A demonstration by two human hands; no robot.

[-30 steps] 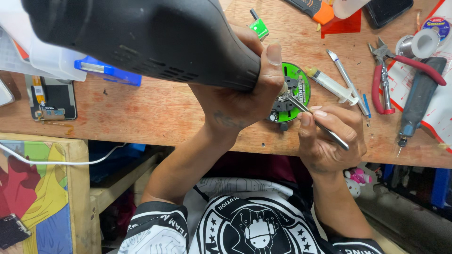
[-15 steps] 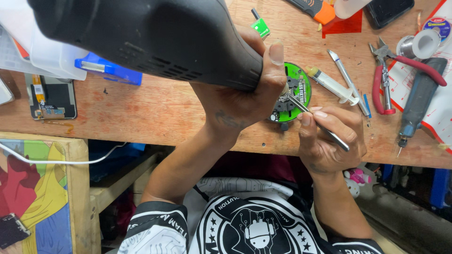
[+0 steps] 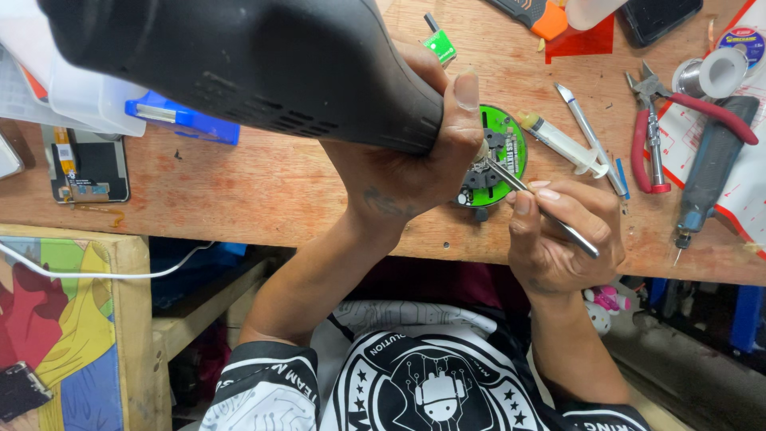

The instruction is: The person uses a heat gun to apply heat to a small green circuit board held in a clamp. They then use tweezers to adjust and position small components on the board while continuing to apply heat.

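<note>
We hold the heat gun [image 3: 239, 64] in our left hand [image 3: 415, 160], fingers wrapped tight round its black body, thumb laid along the top. Its nozzle points down at the round green board [image 3: 501, 152], which sits on the tabletop [image 3: 279, 183] near the front edge, partly hidden behind that hand. Our right hand [image 3: 562, 235] pinches the tweezers [image 3: 542, 207] between thumb and forefinger, the other fingers curled under, and the tips reach in to the dark parts at the middle of the board. We cannot tell whether the tips grip anything.

To the right of the board lie a syringe [image 3: 562, 144], a thin metal tool [image 3: 590, 136], red-handled pliers [image 3: 654, 132] and a solder reel [image 3: 710, 76]. A small green chip board [image 3: 439, 44] lies above, a blue box [image 3: 183, 120] and a phone part [image 3: 88, 168] to the left.

The risks, as we judge them: the nozzle is very close to our own fingers and to the tweezers, so a small drift could burn skin or heat the metal we pinch. Hot air held too long in one spot could scorch the board or loosen neighbouring parts. A twitch of the tweezers could nudge a softened part out of place. The syringe lies near enough that stray heat might soften it.
</note>
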